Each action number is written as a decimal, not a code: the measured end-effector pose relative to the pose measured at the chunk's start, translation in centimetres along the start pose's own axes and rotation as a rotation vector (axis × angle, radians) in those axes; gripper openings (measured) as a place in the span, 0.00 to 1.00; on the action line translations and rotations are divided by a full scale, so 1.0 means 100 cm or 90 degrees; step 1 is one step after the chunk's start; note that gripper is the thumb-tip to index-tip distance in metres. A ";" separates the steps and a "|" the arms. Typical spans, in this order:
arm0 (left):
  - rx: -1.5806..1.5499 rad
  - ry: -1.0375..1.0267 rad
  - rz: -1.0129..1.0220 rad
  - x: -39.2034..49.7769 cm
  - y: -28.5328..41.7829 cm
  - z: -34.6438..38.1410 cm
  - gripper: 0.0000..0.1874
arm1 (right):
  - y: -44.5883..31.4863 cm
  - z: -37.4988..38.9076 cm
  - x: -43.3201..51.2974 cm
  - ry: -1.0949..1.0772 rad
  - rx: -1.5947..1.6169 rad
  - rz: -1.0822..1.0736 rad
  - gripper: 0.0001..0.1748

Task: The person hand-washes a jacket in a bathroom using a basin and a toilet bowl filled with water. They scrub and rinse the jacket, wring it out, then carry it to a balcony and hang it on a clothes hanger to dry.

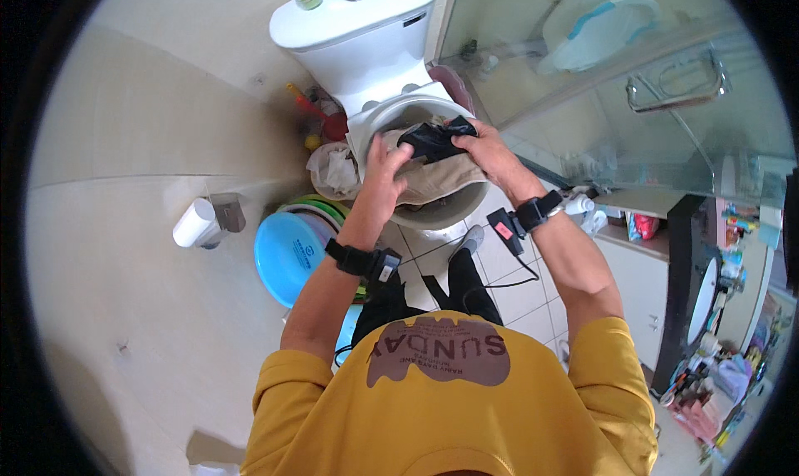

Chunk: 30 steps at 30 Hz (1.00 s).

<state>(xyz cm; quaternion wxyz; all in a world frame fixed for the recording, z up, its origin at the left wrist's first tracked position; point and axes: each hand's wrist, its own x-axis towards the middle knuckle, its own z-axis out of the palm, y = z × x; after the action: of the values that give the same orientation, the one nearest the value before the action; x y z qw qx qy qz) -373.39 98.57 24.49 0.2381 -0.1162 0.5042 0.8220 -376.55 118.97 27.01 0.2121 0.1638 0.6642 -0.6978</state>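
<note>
My right hand grips the right end of a black cloth item, thumb on top. On the other side, my left hand is slightly blurred, with its thumb and fingers apart. Its thumb is close to the black cloth's left end; whether they touch is hard to tell. Beneath both hands, a beige cloth lies across a large round grey tub. The tub appears to rest on the toilet, in front of its tank. The cloth and hands hide much of its inside.
Blue basin and other stacked basins stand at left, beside a lined waste bin. A toilet-paper roll is on the wall. At right are a glass shower door with a metal handle and a white cabinet. A cable hangs from my right wrist device.
</note>
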 end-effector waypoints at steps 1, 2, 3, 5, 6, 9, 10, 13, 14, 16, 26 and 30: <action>-0.097 -0.002 -0.128 -0.003 -0.006 -0.007 0.58 | -0.006 0.002 0.000 -0.056 -0.129 -0.093 0.17; -0.201 -0.003 -0.243 -0.005 -0.012 -0.014 0.61 | -0.011 0.006 -0.003 -0.073 -0.272 -0.156 0.17; -0.320 -0.015 -0.356 -0.004 -0.018 -0.020 0.64 | -0.017 0.011 -0.007 -0.088 -0.414 -0.220 0.17; -0.409 -0.043 -0.464 0.007 -0.036 -0.017 0.71 | -0.024 0.026 -0.022 -0.110 -0.543 -0.301 0.21; -0.482 -0.075 -0.484 0.015 -0.042 -0.014 0.70 | -0.026 0.033 -0.031 -0.124 -0.578 -0.321 0.21; -0.516 -0.060 -0.350 0.032 -0.057 -0.001 0.59 | -0.015 0.049 -0.051 -0.161 -0.452 -0.304 0.21; -0.509 -0.048 -0.315 0.033 -0.062 0.002 0.61 | -0.009 0.047 -0.054 -0.185 -0.377 -0.262 0.18; -0.581 -0.112 -0.249 0.040 -0.070 0.006 0.58 | 0.019 0.033 -0.050 -0.036 0.181 0.051 0.17; -0.595 -0.105 -0.213 0.042 -0.075 0.007 0.53 | 0.029 0.023 -0.051 -0.007 0.254 0.104 0.17; -0.581 -0.022 -0.166 0.047 -0.089 0.009 0.42 | 0.053 0.009 -0.047 0.024 0.360 0.213 0.18; -0.571 0.096 -0.130 0.066 -0.137 0.010 0.18 | 0.088 -0.021 -0.038 0.220 -0.070 -0.097 0.34; -0.612 0.114 -0.182 0.072 -0.131 0.013 0.17 | 0.049 -0.020 -0.056 0.128 -0.692 -0.307 0.51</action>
<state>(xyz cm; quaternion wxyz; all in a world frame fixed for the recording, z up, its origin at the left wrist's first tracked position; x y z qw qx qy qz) -372.85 106.66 11.92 0.2237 -0.3508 0.0666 0.9069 -369.30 121.22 25.56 0.0372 -0.0583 0.9610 -0.2679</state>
